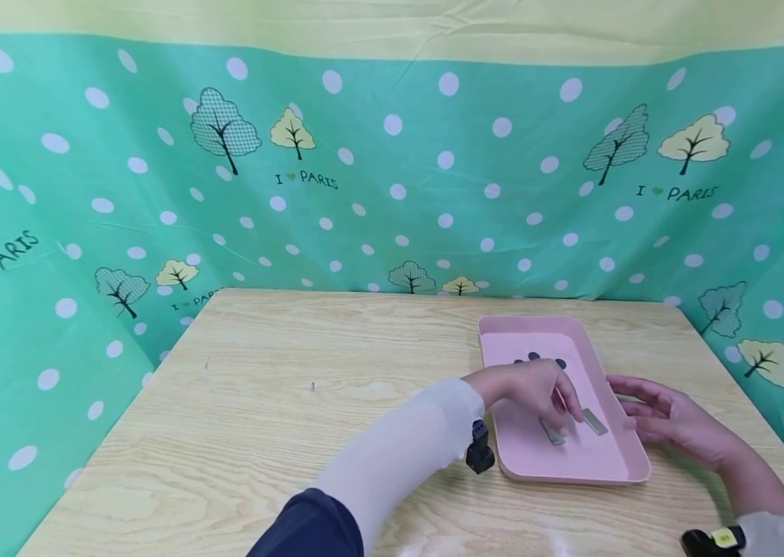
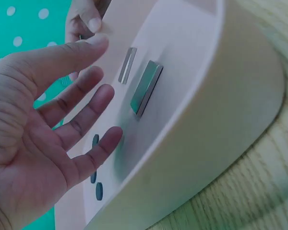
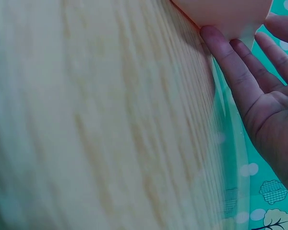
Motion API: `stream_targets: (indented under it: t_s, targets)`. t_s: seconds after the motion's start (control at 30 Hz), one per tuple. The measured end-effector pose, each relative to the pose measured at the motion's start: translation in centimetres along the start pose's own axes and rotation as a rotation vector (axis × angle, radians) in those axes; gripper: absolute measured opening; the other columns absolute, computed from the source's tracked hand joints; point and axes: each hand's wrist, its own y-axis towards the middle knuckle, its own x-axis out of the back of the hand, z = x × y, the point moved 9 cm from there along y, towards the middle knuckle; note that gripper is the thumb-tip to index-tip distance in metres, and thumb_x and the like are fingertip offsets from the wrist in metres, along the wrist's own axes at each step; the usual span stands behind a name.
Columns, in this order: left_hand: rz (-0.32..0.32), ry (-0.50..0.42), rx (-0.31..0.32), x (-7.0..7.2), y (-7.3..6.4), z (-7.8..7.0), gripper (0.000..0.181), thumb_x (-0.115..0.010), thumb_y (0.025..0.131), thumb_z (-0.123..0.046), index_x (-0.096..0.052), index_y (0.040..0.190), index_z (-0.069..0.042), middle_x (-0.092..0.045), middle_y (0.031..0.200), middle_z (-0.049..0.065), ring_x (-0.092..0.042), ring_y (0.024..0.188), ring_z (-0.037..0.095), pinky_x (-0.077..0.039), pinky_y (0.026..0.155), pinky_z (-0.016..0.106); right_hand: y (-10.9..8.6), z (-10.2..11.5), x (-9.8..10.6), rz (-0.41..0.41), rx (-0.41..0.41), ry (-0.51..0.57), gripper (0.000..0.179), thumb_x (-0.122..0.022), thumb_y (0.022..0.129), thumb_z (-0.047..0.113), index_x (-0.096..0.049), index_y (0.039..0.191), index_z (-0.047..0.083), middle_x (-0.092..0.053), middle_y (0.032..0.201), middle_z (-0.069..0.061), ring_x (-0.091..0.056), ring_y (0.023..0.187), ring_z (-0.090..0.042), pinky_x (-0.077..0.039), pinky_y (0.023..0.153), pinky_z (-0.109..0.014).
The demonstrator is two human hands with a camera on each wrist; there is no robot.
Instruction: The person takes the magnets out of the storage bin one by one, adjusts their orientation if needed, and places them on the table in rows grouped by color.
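Note:
A pink tray (image 1: 503, 464) stands on the right side of the table. Inside lie two flat metallic bars, a right one (image 1: 594, 422) and a left one (image 1: 553, 435), plus several small black discs (image 1: 560, 363) toward the back. My left hand (image 1: 538, 391) hovers over the tray above the bars; the left wrist view shows its fingers (image 2: 89, 122) spread and loosely bent, with nothing between them. My right hand (image 1: 677, 422) holds the tray's right wall, thumb at the rim and fingers against the outside. The right wrist view shows those fingertips (image 3: 216, 38) touching the wall.
The wooden table (image 1: 336, 363) extends widely to the left of the tray. A green dotted curtain (image 1: 364, 170) hangs behind and at both sides. Black wrist cameras are worn on the left wrist (image 1: 479, 447) and right wrist (image 1: 712, 540).

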Motion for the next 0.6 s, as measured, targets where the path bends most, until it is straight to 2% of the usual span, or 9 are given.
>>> stream_targets:
  t_s: [0.33,0.6]
  targets:
    - [0.046,-0.016,0.089,-0.4,1.3,1.4,0.033,-0.085,0.070,0.004,-0.078,0.099,-0.010,-0.070,0.093,-0.012,-0.061,0.083,-0.003,-0.045,0.074,0.007,0.0,-0.1,0.0,0.005,-0.023,0.005,0.050,-0.049,0.099,0.001,-0.039,0.146,0.014,-0.055,0.132,0.018,-0.058,0.115,-0.003,-0.056,0.084,-0.040]
    - [0.083,0.093,0.152,-0.8,1.7,1.9,0.038,-0.083,0.067,0.011,-0.078,0.096,-0.014,-0.070,0.083,-0.013,-0.060,0.078,-0.002,-0.045,0.071,0.007,0.0,-0.1,0.1,0.019,-0.001,0.031,0.050,-0.047,0.099,-0.002,-0.038,0.147,0.011,-0.056,0.133,0.016,-0.058,0.116,-0.005,-0.055,0.084,-0.041]
